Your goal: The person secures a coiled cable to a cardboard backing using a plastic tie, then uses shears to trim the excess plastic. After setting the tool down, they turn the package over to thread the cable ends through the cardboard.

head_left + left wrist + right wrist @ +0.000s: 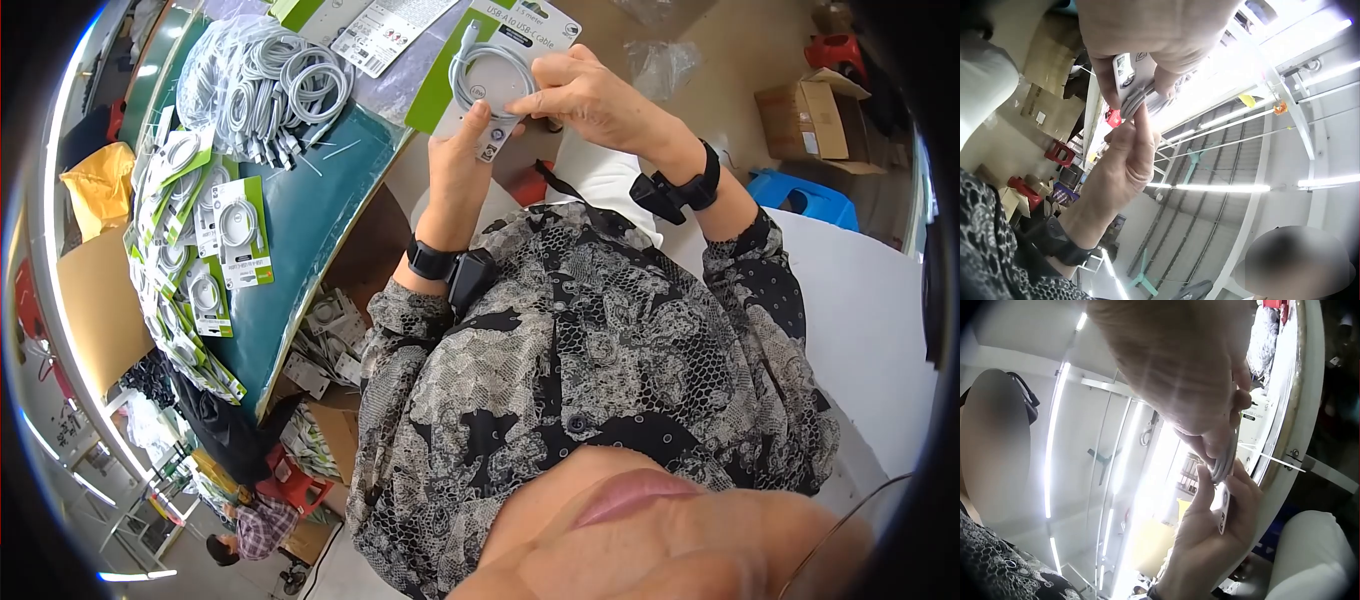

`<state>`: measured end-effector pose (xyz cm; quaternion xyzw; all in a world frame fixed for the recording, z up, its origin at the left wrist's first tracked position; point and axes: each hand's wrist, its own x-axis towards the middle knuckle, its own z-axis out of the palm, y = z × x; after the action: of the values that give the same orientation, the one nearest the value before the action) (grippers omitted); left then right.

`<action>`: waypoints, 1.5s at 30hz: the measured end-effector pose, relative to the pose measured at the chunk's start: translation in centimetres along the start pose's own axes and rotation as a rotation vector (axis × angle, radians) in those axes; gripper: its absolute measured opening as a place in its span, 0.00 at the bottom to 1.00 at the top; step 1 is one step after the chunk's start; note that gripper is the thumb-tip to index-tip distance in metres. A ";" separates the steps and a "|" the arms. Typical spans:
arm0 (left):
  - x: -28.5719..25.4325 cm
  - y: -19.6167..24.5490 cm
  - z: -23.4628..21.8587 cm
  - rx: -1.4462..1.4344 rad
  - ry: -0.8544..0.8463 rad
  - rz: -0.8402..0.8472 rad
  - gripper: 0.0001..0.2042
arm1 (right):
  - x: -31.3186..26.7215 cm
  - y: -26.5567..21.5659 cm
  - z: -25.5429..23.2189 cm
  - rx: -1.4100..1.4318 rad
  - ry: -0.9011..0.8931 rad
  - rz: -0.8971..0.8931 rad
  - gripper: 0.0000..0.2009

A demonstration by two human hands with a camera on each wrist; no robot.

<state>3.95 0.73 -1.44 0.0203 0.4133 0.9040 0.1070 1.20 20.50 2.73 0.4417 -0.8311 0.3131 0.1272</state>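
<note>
While the cable card point(497, 70) is hovering above the table edge point(352, 215) | left hand point(462, 150) is gripping its bottom | right hand point(585, 95) is pinching the coiled cable point(487, 78).

A green table point(310, 215) carries a heap of loose coiled white cables point(262, 85) at its far end and a long stack of carded cable packs point(195, 270) along its left edge. More printed cards point(385, 35) lie beyond the heap. On the floor to the right stand an open cardboard box point(805, 118) and a blue stool point(805, 197), near each other.
</note>
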 end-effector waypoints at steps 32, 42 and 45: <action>0.1 1.0 -1.8 0.182 -0.046 -0.250 0.15 | 1.2 -1.1 -3.2 -0.229 0.129 -0.033 0.34; -0.2 2.0 -1.1 0.026 -0.186 -0.298 0.17 | 1.7 1.3 -3.8 0.001 -0.159 -0.105 0.36; -0.8 1.0 0.1 -0.104 -0.150 -0.214 0.17 | 2.0 1.2 -3.6 -0.090 -0.110 -0.073 0.36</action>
<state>4.60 -0.02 -0.64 0.0382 0.3566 0.9036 0.2345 -1.14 22.03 6.01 0.4820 -0.8335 0.2458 0.1122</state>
